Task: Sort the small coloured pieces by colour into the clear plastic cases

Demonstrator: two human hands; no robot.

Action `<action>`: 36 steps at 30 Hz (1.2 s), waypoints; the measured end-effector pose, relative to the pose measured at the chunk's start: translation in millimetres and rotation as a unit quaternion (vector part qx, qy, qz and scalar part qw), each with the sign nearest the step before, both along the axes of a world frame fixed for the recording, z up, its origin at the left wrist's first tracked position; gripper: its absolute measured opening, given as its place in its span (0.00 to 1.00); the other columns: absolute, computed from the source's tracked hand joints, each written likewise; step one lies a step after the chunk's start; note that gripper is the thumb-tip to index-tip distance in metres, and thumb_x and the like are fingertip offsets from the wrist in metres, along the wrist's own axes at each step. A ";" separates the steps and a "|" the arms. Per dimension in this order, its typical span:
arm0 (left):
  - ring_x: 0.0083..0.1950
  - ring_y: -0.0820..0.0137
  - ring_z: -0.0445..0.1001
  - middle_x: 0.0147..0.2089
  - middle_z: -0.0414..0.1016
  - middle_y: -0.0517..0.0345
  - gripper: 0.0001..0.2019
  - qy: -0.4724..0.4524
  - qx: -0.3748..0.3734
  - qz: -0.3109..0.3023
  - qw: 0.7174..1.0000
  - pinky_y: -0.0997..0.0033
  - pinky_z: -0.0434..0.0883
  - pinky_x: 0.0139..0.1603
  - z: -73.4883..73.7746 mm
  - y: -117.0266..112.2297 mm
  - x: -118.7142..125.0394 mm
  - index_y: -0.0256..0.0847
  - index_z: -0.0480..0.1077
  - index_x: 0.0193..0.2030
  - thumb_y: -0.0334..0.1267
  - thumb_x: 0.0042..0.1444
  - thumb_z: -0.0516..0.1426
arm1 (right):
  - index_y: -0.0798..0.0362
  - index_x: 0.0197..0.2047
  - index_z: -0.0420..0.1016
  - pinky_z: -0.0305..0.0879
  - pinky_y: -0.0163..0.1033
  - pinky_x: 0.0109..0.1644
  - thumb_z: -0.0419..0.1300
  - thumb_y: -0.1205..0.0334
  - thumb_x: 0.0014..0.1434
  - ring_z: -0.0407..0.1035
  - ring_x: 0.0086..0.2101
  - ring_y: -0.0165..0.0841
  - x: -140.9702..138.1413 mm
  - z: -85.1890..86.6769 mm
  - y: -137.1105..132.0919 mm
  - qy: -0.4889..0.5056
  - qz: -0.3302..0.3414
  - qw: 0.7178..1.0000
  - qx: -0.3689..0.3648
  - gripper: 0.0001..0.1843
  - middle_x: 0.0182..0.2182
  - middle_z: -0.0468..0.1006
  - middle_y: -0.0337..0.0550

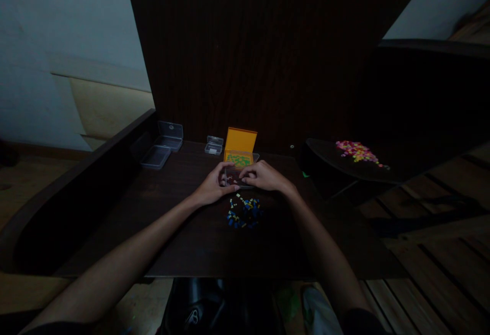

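My left hand (213, 185) and my right hand (262, 176) meet over a small clear plastic box (234, 177) on the dark table (184, 233). Both hands have their fingers curled and pinched at the box; what the fingertips hold is too small to make out. Just behind the hands stands an open orange box (240, 145) with green pieces in its tray. A loose heap of small blue, yellow and white pieces (244, 212) lies on the table just in front of my hands.
Clear plastic cases lie at the table's back left (163, 144) and a smaller one (214, 145) beside the orange box. A pile of pink and yellow pieces (358, 152) rests on a dark round surface to the right. The wooden floor shows at right.
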State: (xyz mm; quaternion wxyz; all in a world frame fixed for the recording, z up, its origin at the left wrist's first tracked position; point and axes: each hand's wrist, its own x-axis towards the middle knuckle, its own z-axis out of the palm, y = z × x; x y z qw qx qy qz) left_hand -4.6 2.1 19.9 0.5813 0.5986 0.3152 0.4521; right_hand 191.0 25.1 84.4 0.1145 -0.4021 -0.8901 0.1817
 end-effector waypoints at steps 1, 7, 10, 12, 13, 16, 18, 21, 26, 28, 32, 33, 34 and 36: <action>0.41 0.70 0.74 0.47 0.72 0.52 0.33 -0.001 -0.002 0.000 1.000 0.64 0.71 0.46 0.1 0.0 -0.1 0.41 0.58 0.55 0.35 0.42 0.67 | 0.57 0.38 0.80 0.52 0.31 0.30 0.59 0.69 0.55 0.63 0.25 0.26 0.4 0.2 -0.8 0.000 0.002 1.000 -0.001 0.10 0.24 0.74 0.39; 0.41 0.71 0.73 0.45 0.72 0.53 0.34 0.008 0.001 0.005 1.000 0.65 0.70 0.45 -0.7 0.7 -0.9 0.40 0.58 0.56 0.35 0.42 0.67 | 0.57 0.40 0.81 0.56 0.32 0.34 0.57 0.71 0.55 0.67 0.28 0.29 0.6 -1.6 -3.3 0.012 0.004 1.000 -0.001 0.12 0.29 0.79 0.43; 0.41 0.71 0.73 0.45 0.72 0.54 0.34 -0.001 0.001 0.004 1.000 0.65 0.71 0.45 -1.4 1.8 -1.7 0.41 0.58 0.55 0.35 0.42 0.67 | 0.57 0.39 0.81 0.56 0.32 0.33 0.57 0.68 0.56 0.65 0.27 0.27 3.9 -2.3 -4.3 0.031 -0.003 0.999 0.007 0.11 0.28 0.78 0.42; 0.40 0.71 0.73 0.45 0.72 0.54 0.33 -0.003 0.003 0.006 1.000 0.64 0.72 0.45 -2.0 2.6 -2.3 0.41 0.58 0.55 0.35 0.42 0.67 | 0.57 0.37 0.81 0.54 0.31 0.30 0.58 0.66 0.56 0.61 0.24 0.26 7.4 -2.1 -6.1 0.047 -0.008 0.999 0.003 0.10 0.24 0.74 0.38; 0.40 0.71 0.74 0.45 0.72 0.54 0.34 -0.003 0.003 0.007 1.000 0.64 0.72 0.45 -2.3 3.1 -2.6 0.41 0.58 0.55 0.35 0.42 0.67 | 0.57 0.36 0.81 0.52 0.30 0.29 0.58 0.64 0.56 0.59 0.22 0.25 9.1 -1.9 -7.5 0.055 -0.007 0.998 -0.004 0.10 0.21 0.71 0.37; 0.41 0.70 0.75 0.47 0.72 0.52 0.34 -0.003 0.001 0.009 1.000 0.63 0.72 0.46 -3.1 4.4 -3.4 0.41 0.58 0.55 0.34 0.42 0.67 | 0.58 0.34 0.80 0.49 0.30 0.26 0.60 0.60 0.54 0.55 0.20 0.23 12.6 -2.4 -13.7 0.073 0.013 0.997 -0.036 0.11 0.17 0.63 0.33; 0.42 0.69 0.75 0.47 0.72 0.51 0.34 -0.005 -0.001 0.014 1.000 0.62 0.73 0.46 -3.6 5.5 -4.0 0.41 0.58 0.55 0.33 0.42 0.67 | 0.58 0.33 0.80 0.49 0.30 0.25 0.61 0.59 0.54 0.54 0.19 0.23 13.0 -4.8 -18.4 0.064 0.033 0.995 -0.067 0.11 0.16 0.61 0.32; 0.41 0.70 0.75 0.48 0.72 0.51 0.34 -0.005 0.002 0.023 1.000 0.63 0.73 0.46 -4.2 7.4 -5.1 0.41 0.58 0.55 0.33 0.41 0.67 | 0.57 0.35 0.81 0.50 0.30 0.26 0.61 0.60 0.54 0.55 0.19 0.23 10.8 -12.8 -23.8 0.013 0.046 0.995 -0.087 0.10 0.16 0.63 0.31; 0.42 0.71 0.74 0.48 0.71 0.51 0.33 -0.005 0.011 0.033 0.999 0.62 0.73 0.47 -4.9 9.1 -6.2 0.41 0.59 0.55 0.33 0.42 0.67 | 0.54 0.39 0.80 0.53 0.30 0.30 0.63 0.61 0.53 0.60 0.20 0.24 5.2 -29.6 -26.2 -0.053 0.039 0.996 -0.055 0.10 0.18 0.69 0.33; 0.42 0.70 0.74 0.47 0.71 0.52 0.33 -0.002 0.010 0.032 0.999 0.62 0.73 0.47 -4.7 8.8 -6.4 0.41 0.59 0.55 0.33 0.42 0.67 | 0.53 0.40 0.80 0.53 0.30 0.30 0.62 0.62 0.53 0.62 0.22 0.24 3.3 -34.0 -26.3 -0.066 0.042 0.996 -0.049 0.10 0.20 0.71 0.34; 0.41 0.70 0.74 0.46 0.71 0.52 0.33 0.007 0.009 0.030 0.999 0.63 0.73 0.46 -4.1 7.7 -6.7 0.41 0.59 0.55 0.34 0.43 0.67 | 0.52 0.39 0.80 0.54 0.31 0.32 0.60 0.63 0.55 0.65 0.25 0.26 0.5 -38.2 -26.8 -0.081 0.037 0.996 -0.029 0.09 0.23 0.74 0.36; 0.41 0.70 0.74 0.46 0.71 0.52 0.33 0.006 0.010 0.029 0.999 0.63 0.73 0.46 -4.0 7.6 -6.7 0.41 0.58 0.55 0.34 0.43 0.67 | 0.52 0.39 0.80 0.54 0.31 0.32 0.60 0.64 0.55 0.65 0.26 0.26 -0.1 -38.7 -27.0 -0.082 0.036 0.996 -0.028 0.09 0.24 0.75 0.37; 0.41 0.70 0.74 0.47 0.71 0.52 0.33 0.004 0.012 0.029 1.000 0.63 0.72 0.46 -3.9 7.5 -6.7 0.41 0.58 0.55 0.34 0.43 0.67 | 0.52 0.38 0.80 0.54 0.31 0.32 0.60 0.64 0.54 0.65 0.26 0.26 -0.6 -39.0 -27.3 -0.083 0.036 0.995 -0.028 0.09 0.24 0.75 0.37; 0.42 0.70 0.74 0.48 0.71 0.51 0.33 0.002 0.015 0.029 0.999 0.62 0.72 0.47 -3.7 7.6 -6.5 0.41 0.59 0.55 0.34 0.42 0.67 | 0.52 0.38 0.80 0.54 0.31 0.33 0.60 0.65 0.53 0.66 0.27 0.27 -1.8 -39.1 -28.2 -0.087 0.036 0.995 -0.026 0.10 0.25 0.76 0.37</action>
